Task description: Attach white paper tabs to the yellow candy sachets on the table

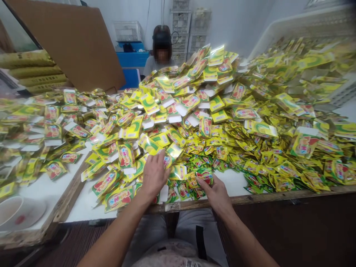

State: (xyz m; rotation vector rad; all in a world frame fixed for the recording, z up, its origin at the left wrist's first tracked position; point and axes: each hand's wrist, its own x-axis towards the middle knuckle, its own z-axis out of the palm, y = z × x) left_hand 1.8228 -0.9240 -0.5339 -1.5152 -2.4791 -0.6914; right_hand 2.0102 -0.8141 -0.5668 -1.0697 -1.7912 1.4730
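My left hand (pixel 154 176) rests over the pile of small yellow-and-green cartons, its fingers stretched forward against a carton (pixel 174 152) and the thumb apart from them. Whether it has any grip on that carton is hard to make out. Between the thumb and fingers of my right hand (pixel 218 193) are small green and yellow sachets (pixel 204 176), held just above the table's front edge. Loose sachets (pixel 222 150) lie heaped beyond this hand. Many cartons around the left hand have their end flaps standing open, showing white insides.
A wooden strip (pixel 73 185) divides the white tabletop. A white bowl (pixel 19 213) stands at the left front. At the right back, a white plastic basket (pixel 343 91) tips over the heap. Behind the pile sits another person (pixel 160 55); a large cardboard sheet (pixel 75 44) leans at the left.
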